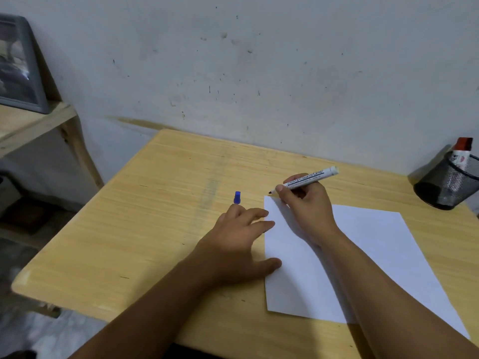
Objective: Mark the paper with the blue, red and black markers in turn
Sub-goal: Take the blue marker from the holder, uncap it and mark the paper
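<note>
A white sheet of paper (pixel 363 257) lies on the wooden desk (pixel 160 216). My right hand (pixel 305 206) grips an uncapped white marker (pixel 308 178), its tip at the paper's far left corner. A blue cap (pixel 237 197) sticks up by the fingertips of my left hand (pixel 241 242); whether the fingers hold it I cannot tell. That hand rests flat, its fingers and thumb on the paper's left edge. A red-capped marker (pixel 462 151) stands in the mesh pen holder (pixel 448 185) at the far right.
The desk backs onto a scuffed white wall. A wooden shelf (pixel 33 125) with a grey frame (pixel 18 66) stands to the left, beyond the desk's edge.
</note>
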